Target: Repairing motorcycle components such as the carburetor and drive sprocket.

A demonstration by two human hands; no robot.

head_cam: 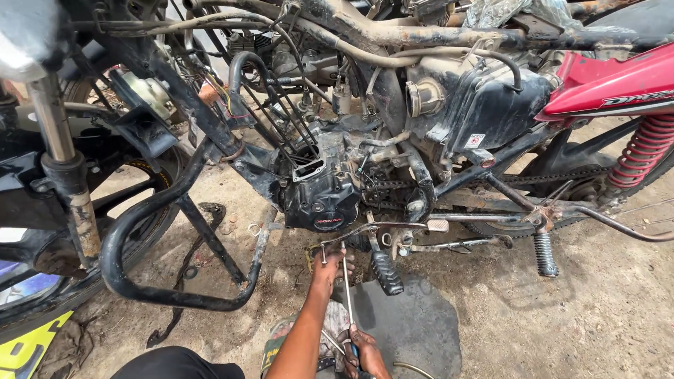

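Closest to me, down at the bottom edge, the right hand (365,354) is wrapped shut around the blue handle end of a long metal rod (348,291), some kind of long driver or extension, which runs up at a slight lean toward the underside of the bike. The left hand (330,267) is up at the rod's top end, fingers curled around it right below the black engine case (319,193), steadying the tip. Both sit over a dark oily patch (414,323) on the dirt floor, with the footpeg (386,272) just beside the left hand. What I'd worry about: that rod is long and thin, so if the tip slips off whatever it's seated on, knuckles go straight into the case or the peg, and the oily ground won't help footing. The bent crash guard tube (133,267) hangs close on the left too. Label-wise, there's a small red badge low on the engine case, a little white sticker with a red mark on the black air box (491,105), and white lettering along the red side panel (618,84) far right, above the red shock spring (642,151).
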